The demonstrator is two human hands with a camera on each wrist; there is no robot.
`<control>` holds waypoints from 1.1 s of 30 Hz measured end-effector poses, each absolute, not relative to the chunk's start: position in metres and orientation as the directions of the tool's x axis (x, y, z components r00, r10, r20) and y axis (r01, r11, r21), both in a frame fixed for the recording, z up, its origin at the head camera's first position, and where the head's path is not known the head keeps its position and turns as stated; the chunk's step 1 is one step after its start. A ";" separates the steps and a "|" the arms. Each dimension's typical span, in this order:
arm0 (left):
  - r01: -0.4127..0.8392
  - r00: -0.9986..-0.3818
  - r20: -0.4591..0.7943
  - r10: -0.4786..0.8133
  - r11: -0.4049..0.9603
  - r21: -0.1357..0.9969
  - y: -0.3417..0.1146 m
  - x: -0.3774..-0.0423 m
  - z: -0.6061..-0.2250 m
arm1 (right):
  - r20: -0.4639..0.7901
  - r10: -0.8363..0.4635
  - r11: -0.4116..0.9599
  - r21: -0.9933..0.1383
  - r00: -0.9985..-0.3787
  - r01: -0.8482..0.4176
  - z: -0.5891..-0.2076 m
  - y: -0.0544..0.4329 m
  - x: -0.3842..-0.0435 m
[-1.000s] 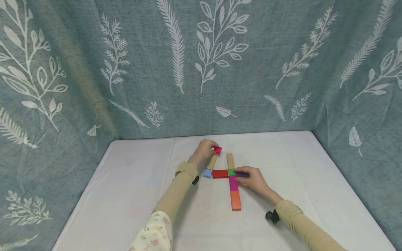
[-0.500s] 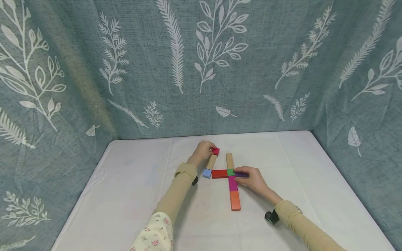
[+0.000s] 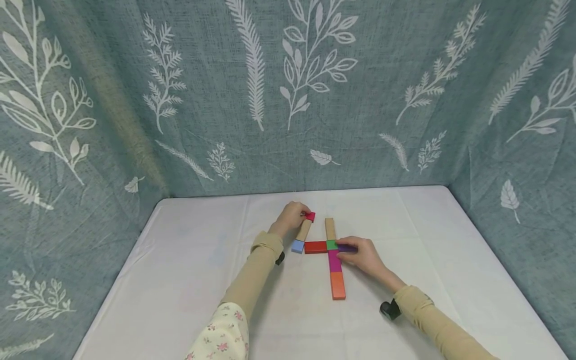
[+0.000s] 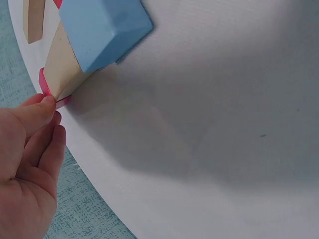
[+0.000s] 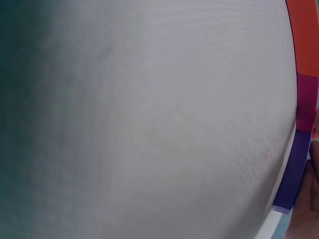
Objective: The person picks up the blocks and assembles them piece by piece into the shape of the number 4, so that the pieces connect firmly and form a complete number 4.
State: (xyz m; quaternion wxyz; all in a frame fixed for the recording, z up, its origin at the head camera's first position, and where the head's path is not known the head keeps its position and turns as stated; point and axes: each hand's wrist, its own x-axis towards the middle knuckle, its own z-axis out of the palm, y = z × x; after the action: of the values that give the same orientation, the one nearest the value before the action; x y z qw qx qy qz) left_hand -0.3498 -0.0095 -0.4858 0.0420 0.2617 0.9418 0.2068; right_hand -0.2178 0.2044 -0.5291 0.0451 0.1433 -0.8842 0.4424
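In the head view my left hand (image 3: pixel 291 218) pinches a small pinkish-red block (image 3: pixel 310 216) at the far end of a slanted plain wooden block (image 3: pixel 304 230). A light blue block (image 3: pixel 297 246) meets that wooden block's near end. My right hand (image 3: pixel 366 257) holds a purple block (image 3: pixel 348 248) between thumb and index finger. The purple block lies against a green block (image 3: pixel 331 244). Left of the green one is a red block (image 3: pixel 316 247); beyond it stretches another wooden block (image 3: pixel 330 229). Toward me run a magenta block (image 3: pixel 334 261) and an orange block (image 3: pixel 337 286).
A white cloth (image 3: pixel 189 280) covers the table. Patterned blue-green fabric (image 3: pixel 270 165) rises behind the table and along its sides. Both forearms reach in from the near edge, with a dark camera (image 3: pixel 390 310) at the right wrist.
My left hand has drawn the pinkish-red block slightly left and nearer, against the slanted wooden block's far end. The right hand stays in place on the purple block.
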 end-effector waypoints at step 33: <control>0.464 -0.870 0.052 0.491 0.778 0.424 -0.022 -0.351 -0.488 | 0.166 -0.253 0.581 -0.762 -0.953 -0.286 -0.525 0.203 -0.225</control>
State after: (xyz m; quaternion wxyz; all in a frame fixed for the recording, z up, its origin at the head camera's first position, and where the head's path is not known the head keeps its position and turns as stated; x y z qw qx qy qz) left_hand -0.3510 -0.0222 -0.4883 0.0305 0.2533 0.9424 0.2165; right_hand -0.2253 0.2027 -0.5250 0.0194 0.1517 -0.8889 0.4317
